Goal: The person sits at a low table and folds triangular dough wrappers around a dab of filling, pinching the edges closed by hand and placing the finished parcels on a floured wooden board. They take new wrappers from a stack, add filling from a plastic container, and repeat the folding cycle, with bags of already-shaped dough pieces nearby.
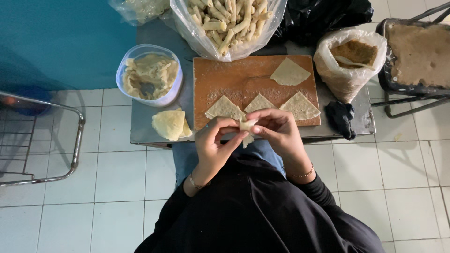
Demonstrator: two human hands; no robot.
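Both my hands meet over the near edge of a low metal table [140, 126]. My left hand [213, 145] and my right hand [279, 133] pinch a small pale dough wrapper [247, 127] between their fingertips, partly folded. Just beyond lies a brown wooden board [225, 75] dusted with flour. On it rest several triangular dough sheets, one at the far right [289, 72], others [224, 107] [300, 106] near my fingers.
A clear plastic tub [150, 75] of pale paste stands left of the board, with stacked wrappers [169, 124] beside it. A clear bag of rolled pastries [229, 21] sits behind. A bag of brown filling [351, 54], a black cloth [341, 117], a dark tray [417, 54] and a metal rack [42, 140] surround.
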